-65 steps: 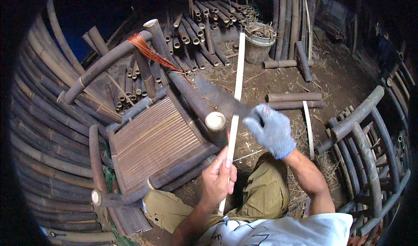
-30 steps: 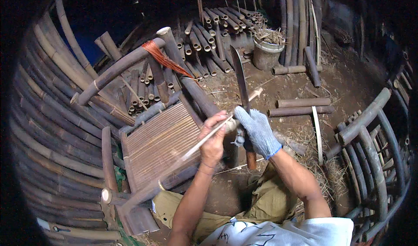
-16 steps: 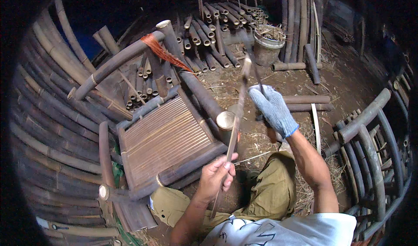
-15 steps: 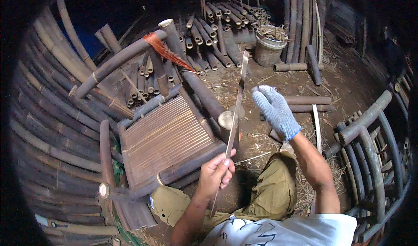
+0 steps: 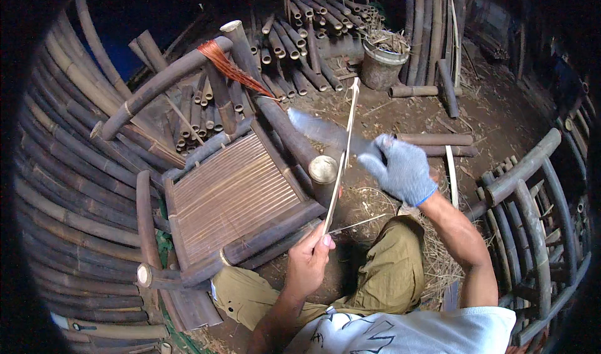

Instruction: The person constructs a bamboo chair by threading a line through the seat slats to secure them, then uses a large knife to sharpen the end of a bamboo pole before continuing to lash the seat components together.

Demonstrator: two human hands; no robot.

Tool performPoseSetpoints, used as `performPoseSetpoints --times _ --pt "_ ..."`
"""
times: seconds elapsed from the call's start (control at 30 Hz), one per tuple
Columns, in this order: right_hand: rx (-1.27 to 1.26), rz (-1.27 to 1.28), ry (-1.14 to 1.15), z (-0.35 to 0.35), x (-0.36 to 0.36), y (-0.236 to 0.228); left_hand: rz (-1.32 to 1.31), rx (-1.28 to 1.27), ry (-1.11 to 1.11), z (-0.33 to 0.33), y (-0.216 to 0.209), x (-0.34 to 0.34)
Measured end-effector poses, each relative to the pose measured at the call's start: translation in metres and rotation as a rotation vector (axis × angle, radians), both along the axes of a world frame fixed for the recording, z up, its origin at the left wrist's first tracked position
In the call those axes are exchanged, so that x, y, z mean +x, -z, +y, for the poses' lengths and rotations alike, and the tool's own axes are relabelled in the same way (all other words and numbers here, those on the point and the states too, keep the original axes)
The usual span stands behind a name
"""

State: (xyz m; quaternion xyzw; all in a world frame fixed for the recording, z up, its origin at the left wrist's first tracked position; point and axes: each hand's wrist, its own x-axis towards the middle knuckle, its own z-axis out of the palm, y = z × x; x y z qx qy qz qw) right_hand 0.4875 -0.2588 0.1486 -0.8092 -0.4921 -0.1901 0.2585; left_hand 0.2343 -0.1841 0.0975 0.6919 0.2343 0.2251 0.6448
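Observation:
My bare left hand [image 5: 308, 260] grips the lower part of a long thin bamboo strip [image 5: 341, 172], which stands up at a slight tilt. A grey knitted glove with a blue cuff covers my right hand [image 5: 404, 169], closed on a knife. The knife's broad blade [image 5: 316, 130] is blurred and reaches left, crossing the strip about midway; whether it touches the strip I cannot tell. Left of the strip is a bamboo chair [image 5: 238, 194] with a slatted seat. Orange cord [image 5: 228, 66] is wrapped round its upper joint. The knife's handle is mostly hidden in the glove.
Cut bamboo tubes [image 5: 288, 38] are piled at the back, beside a bucket [image 5: 383, 63] of shavings. Bamboo poles [image 5: 81, 185] line the left side. A bamboo frame [image 5: 532, 222] stands at the right. Short bamboo pieces [image 5: 438, 140] and shavings lie on the ground.
The knife blade, barely visible before, now stretches left across the strip. My right hand has turned and come down slightly. The strip has rotated, showing its pale side.

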Motion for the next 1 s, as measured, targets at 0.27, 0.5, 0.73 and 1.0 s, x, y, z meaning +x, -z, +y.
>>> performPoseSetpoints --times 0.27,0.5,0.73,1.0 --pt "0.002 0.046 0.134 -0.014 0.039 -0.005 0.018 0.095 0.043 -0.006 0.02 -0.016" --pt "-0.097 -0.314 0.169 -0.026 0.094 0.003 0.108 0.146 0.056 -0.008 0.036 -0.036" --pt "0.135 0.161 -0.076 -0.023 0.004 -0.006 -0.149 -0.365 0.086 0.014 -0.004 0.017" --pt "0.016 0.123 -0.174 -0.025 -0.043 -0.004 -0.18 -0.347 0.101 0.004 -0.036 0.038"
